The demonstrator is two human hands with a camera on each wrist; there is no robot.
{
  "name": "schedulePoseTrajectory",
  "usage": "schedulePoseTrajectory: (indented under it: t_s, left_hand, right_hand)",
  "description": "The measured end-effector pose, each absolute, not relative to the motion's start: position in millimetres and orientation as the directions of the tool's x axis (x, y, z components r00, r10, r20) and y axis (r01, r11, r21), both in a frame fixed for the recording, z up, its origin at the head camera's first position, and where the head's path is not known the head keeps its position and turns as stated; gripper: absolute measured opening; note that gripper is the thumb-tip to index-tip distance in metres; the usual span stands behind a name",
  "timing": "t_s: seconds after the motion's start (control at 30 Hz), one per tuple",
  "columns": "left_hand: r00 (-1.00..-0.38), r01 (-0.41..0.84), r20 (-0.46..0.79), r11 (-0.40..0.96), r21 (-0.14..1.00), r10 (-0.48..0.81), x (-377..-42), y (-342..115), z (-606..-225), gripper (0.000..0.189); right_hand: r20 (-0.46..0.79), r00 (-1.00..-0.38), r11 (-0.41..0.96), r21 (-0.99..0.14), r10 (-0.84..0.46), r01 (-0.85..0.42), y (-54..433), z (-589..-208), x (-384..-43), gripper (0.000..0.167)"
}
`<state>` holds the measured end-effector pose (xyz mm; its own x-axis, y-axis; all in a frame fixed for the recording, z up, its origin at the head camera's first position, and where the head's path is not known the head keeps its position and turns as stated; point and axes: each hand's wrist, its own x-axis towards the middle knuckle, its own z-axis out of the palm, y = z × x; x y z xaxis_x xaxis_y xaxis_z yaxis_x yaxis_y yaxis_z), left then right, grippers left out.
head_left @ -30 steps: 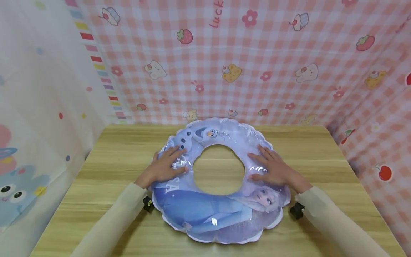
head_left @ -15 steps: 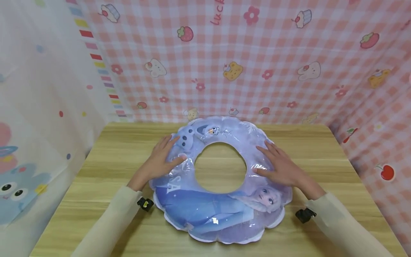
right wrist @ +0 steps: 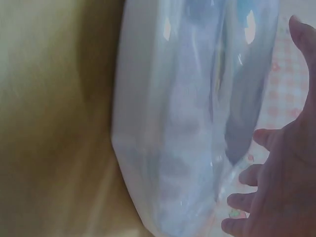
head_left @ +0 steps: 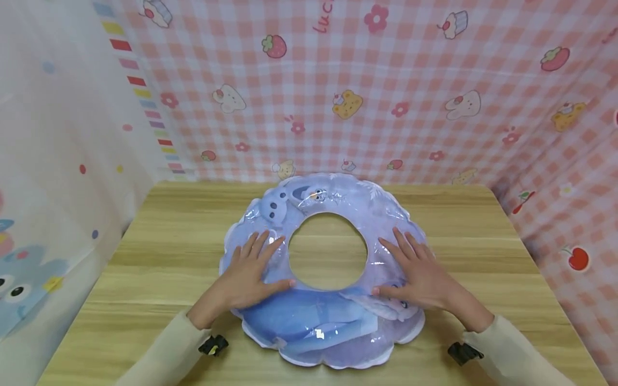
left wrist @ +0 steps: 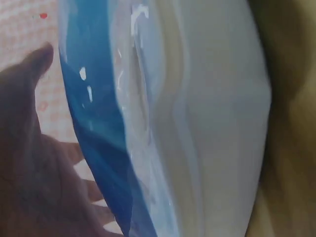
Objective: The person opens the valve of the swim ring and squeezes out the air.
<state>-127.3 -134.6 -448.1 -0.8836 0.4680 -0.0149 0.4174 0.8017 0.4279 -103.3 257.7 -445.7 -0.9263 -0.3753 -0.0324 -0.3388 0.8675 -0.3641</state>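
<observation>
An inflated swim ring (head_left: 333, 346) lies flat on the wooden table, pale lilac and blue with a printed snowman and a figure in a blue dress. Over its left side my left hand (head_left: 245, 277) is spread, fingers pointing away from me. My right hand (head_left: 427, 279) is spread likewise over the right side. In the left wrist view, the thumb of the left hand (left wrist: 39, 168) stands clear of the ring's blue top. Gaps show between the right hand (right wrist: 281, 182) and the ring in the right wrist view. Neither hand grips anything.
The wooden table (head_left: 159, 257) surrounds the ring and shows through its hole. A pink checked cloth (head_left: 309, 75) hangs behind the table and along its right. On the left hangs a white cloth (head_left: 53, 134) with cartoon prints. Black wrist mounts (head_left: 213, 344) sit under the sleeves.
Both hands lift off the ring and draw apart, then shift toward me with fingers spread. The ring stays in nearly the same place; the head view shifts slightly.
</observation>
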Motion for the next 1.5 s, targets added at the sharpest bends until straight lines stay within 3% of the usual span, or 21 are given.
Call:
schedulePoseTrajectory:
  t_s: [0.17,0.6,1.5]
  left_hand:
    - [-0.859,0.448,-0.065,0.808,0.383,0.507,-111.4,-129.4,-454.0,0.112]
    - [-0.876,0.389,-0.145,0.851,0.352,0.46,-106.1,-126.8,-475.3,0.134]
    - [-0.878,0.361,-0.208,0.883,0.3,0.43,-110.1,-120.2,-480.8,0.135]
  right_hand:
    - [-0.035,-0.924,0.869,-0.355,-0.381,-0.345,247.9,-455.2,-88.5,0.113]
    - [-0.019,-0.933,0.894,-0.294,-0.36,-0.339,237.3,-474.2,-81.1,0.137]
    - [-0.101,-0.946,0.918,-0.295,-0.307,-0.266,230.1,-491.0,-84.7,0.139]
